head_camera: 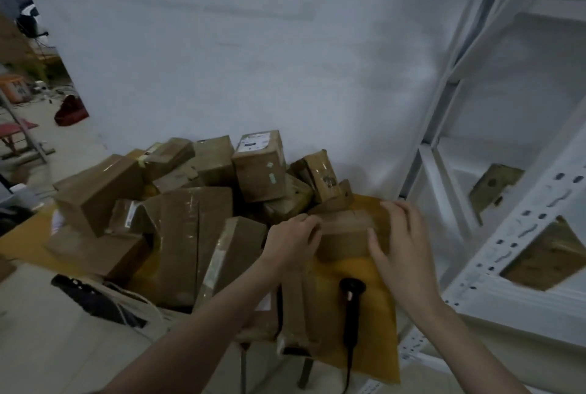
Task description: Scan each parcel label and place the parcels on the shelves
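A small brown cardboard parcel [344,235] lies at the right end of a yellow-topped table [374,324]. My left hand [293,243] grips its left end and my right hand [399,235] presses on its right side. A black handheld scanner [351,308] lies on the table just in front of the parcel, its cable running toward me. Several more brown parcels [177,203] are heaped over the rest of the table. One at the back [258,165] shows a white label on top.
A white metal shelf rack [520,229] stands at the right, with brown parcels on its shelves [491,186] [545,260]. A white wall rises behind the table. A cloth bag [104,301] lies on the floor at the left. Outdoor clutter shows through an opening far left.
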{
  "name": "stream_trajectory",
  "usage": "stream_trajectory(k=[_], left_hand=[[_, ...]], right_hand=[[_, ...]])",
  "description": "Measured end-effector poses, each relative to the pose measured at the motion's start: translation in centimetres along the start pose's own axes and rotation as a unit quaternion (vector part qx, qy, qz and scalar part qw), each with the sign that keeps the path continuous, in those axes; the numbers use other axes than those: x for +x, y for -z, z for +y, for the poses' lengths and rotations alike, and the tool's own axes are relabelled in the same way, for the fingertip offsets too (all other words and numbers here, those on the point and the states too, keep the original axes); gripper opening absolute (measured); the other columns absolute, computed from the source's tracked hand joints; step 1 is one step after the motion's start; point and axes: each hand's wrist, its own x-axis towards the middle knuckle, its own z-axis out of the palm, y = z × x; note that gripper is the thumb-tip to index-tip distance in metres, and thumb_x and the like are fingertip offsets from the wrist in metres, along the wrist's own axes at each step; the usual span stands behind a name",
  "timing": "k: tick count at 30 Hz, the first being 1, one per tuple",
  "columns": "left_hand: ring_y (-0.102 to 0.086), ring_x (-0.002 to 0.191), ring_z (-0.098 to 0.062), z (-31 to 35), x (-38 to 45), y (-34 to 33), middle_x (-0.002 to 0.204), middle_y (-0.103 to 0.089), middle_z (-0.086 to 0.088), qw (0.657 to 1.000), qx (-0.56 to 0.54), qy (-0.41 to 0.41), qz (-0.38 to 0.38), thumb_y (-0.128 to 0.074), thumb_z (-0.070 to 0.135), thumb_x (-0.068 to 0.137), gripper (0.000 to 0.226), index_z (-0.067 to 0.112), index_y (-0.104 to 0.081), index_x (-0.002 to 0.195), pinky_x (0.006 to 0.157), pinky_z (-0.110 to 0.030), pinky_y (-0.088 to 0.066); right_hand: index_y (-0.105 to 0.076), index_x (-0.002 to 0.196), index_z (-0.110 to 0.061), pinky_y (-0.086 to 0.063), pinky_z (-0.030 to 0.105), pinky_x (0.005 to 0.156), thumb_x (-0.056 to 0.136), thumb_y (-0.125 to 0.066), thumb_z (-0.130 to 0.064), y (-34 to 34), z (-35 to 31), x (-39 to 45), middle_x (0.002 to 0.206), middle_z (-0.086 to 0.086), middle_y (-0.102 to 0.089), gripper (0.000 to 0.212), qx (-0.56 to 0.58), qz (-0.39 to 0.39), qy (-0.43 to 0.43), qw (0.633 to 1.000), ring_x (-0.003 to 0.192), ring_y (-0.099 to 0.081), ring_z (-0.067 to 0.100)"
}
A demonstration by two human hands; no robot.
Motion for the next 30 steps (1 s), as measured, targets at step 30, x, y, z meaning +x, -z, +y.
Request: stream_trajectory(k=[30], left_hand=[[-0.062, 0.083, -0.019, -32.7, -8.6, 6.7, 0.105, -0.057, 0.002, 0.982, 0.139, 0.062, -0.115, -0.038, 0.035, 0.101, 0.027, 0.016, -0.057, 0.106, 0.047, -0.023, -0.017]], right_hand=[[-0.009, 0.149, -0.039, -0.033, 0.058, 0.106, 0.081, -0.073, -0.031, -25.0, -16.6, 0.4, 0.154, 0.016, 0.000, 0.093, 0.080, -0.220, -0.341, 0.910, 0.135, -0.018, 0.048]])
